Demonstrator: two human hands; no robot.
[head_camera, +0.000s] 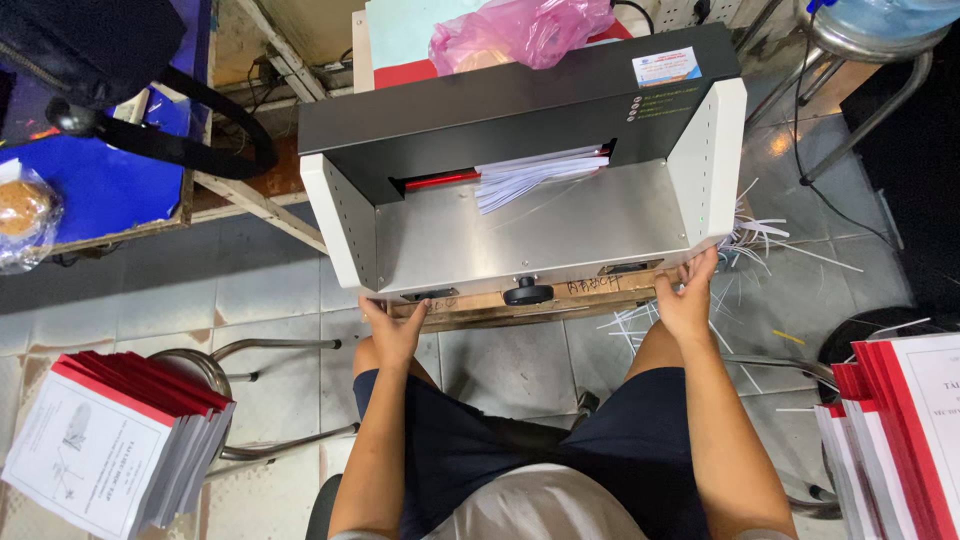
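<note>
Both hands press paper cutter front (fingers partly hidden underneath).

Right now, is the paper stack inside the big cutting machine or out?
Partly in. The white paper stack sits under the machine's dark top, its front edge fanning out onto the metal bed.

The person wears dark navy shorts, which cover the thighs and end above the knees, below both grips. A light, whitish shirt shows at the bottom edge of the view, between the two forearms, its hem lying over the top of the shorts. Both arms are bare from the elbows to the left hand and the right hand: no sleeves, gloves, watch or rings can be seen.
</note>
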